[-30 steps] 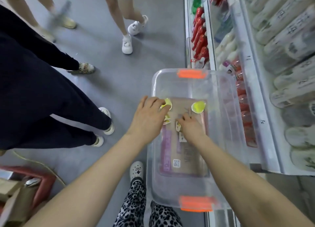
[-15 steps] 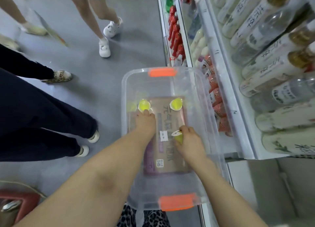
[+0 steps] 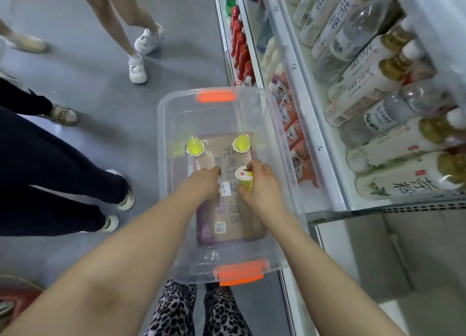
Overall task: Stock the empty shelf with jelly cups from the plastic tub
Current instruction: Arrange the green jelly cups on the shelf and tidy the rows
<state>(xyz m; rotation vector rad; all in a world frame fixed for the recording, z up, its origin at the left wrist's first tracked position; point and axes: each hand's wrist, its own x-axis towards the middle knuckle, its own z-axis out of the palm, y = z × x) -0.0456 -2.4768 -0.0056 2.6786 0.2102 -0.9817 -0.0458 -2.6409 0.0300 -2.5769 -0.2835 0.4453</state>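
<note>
A clear plastic tub [image 3: 285, 144] with orange latches stands on the floor beside the shelves. A flat brown carton [image 3: 234, 224] lies in its bottom. Two yellow-green jelly cups [image 3: 195, 147] [image 3: 241, 143] rest upside down near the tub's far end. My right hand [image 3: 262, 187] is inside the tub, shut on a third jelly cup [image 3: 244, 177] whose white lid faces up. My left hand [image 3: 203, 182] is inside too, fingers curled down on the carton just left of that cup; whether it holds anything is hidden.
Shelves [image 3: 327, 159] to the right hold rows of bottles, with red bottles [image 3: 240, 48] and small packs on lower levels. Several people's legs and shoes [image 3: 137, 68] stand on the grey floor to the left. My leopard-print legs [image 3: 196, 310] are below the tub.
My left hand pulled back from the far left cup toward the tub's middle. My right hand turned its cup so the lid shows. The view swung toward the shelves.
</note>
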